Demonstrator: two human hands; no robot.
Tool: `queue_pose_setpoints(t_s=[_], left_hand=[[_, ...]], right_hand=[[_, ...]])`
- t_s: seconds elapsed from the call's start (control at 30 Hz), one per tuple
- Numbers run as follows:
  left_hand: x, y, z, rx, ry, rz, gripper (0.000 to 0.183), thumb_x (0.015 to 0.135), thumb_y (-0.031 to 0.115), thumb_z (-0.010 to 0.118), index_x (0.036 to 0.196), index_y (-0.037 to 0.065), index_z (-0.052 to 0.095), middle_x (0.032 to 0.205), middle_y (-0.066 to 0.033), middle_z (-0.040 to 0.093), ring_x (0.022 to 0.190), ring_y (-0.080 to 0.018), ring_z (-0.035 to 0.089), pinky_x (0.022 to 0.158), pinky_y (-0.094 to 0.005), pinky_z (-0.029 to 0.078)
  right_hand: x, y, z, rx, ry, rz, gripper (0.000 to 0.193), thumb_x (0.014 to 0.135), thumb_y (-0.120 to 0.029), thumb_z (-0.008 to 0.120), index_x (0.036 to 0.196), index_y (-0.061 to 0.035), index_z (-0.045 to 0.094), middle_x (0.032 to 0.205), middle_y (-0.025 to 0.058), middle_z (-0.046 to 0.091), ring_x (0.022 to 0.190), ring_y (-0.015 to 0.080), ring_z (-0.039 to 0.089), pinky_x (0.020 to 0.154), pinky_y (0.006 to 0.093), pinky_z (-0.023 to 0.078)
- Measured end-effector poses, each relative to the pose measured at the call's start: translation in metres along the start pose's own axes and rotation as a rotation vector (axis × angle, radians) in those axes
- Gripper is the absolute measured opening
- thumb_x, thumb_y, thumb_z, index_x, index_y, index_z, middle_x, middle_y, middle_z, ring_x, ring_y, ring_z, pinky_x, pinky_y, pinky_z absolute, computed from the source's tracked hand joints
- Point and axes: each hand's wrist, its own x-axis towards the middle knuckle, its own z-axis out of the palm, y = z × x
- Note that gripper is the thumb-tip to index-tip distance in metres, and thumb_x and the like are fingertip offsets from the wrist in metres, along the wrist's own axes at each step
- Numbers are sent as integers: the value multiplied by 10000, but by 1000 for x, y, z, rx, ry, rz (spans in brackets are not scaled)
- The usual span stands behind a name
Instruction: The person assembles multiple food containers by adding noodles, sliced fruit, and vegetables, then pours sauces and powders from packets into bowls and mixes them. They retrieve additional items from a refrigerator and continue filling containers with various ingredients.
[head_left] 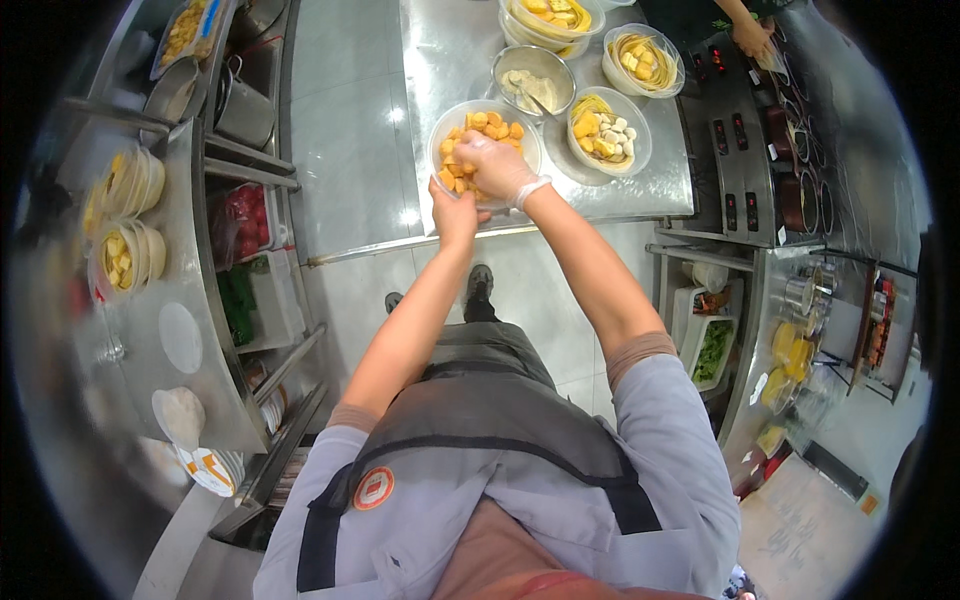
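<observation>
While the left hand (457,213) grips the bowl (537,147), the gloved right hand (499,168), whose grasp cannot be told, should press the orange cubes (492,121) only lightly.

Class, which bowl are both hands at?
The clear plastic bowl of orange chunks: the left hand at its rim, the right hand over the chunks; the others have neither.

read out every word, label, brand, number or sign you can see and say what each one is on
No text reads clearly enough to quote:
Round orange-and-white badge on the grey top: marking too small to read.
Red-lit displays on the dark control panel: too small.
White-and-orange printed package, lower left: blurred.
Pale flat surface, lower right: faint marks, unreadable.
</observation>
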Motion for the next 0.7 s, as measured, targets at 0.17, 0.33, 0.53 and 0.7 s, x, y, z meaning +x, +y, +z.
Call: queue_pose_setpoints(t_s=[0.17, 0.33, 0.53, 0.7], left_hand=[[4, 17, -24, 1015, 319, 928, 742, 805, 129, 658, 1414, 57, 240, 1318, -200, 403, 1062, -347, 563, 770, -369, 542], [26, 43, -29, 1488, -150, 825, 284, 760, 186, 662, 978, 22, 585, 918, -111, 601, 850, -262, 610, 690, -394, 516], [42, 46, -9, 1742, -235, 800, 220, 765, 163, 637, 913, 31, 542, 833, -139, 614, 668, -279, 657, 584, -355, 538], [50, 41, 12, 1920, -236, 877, 236, 790, 166, 603, 965, 39, 508, 819, -158, 621, 655, -250, 672, 531, -333, 546]], right_hand=[[-7, 12, -27, -69, 49, 143, 305, 731, -12, 555, 1021, -102, 576, 1080, 123, 538, 1046, 313, 518, 838, 406, 458], [-26, -1, -11, -264, 25, 173, 401, 713, -128, 611, 1107, -94, 543, 1140, 176, 513, 1017, 382, 496, 865, 423, 463], [-24, 2, 12, -229, 177, 210, 271, 766, -97, 567, 1035, -84, 541, 1030, 186, 505, 951, 390, 505, 773, 433, 489], [-18, -1, 9, -291, 168, 261, 237, 775, -132, 588, 1000, -87, 531, 1041, 157, 507, 935, 360, 524, 711, 401, 525]])
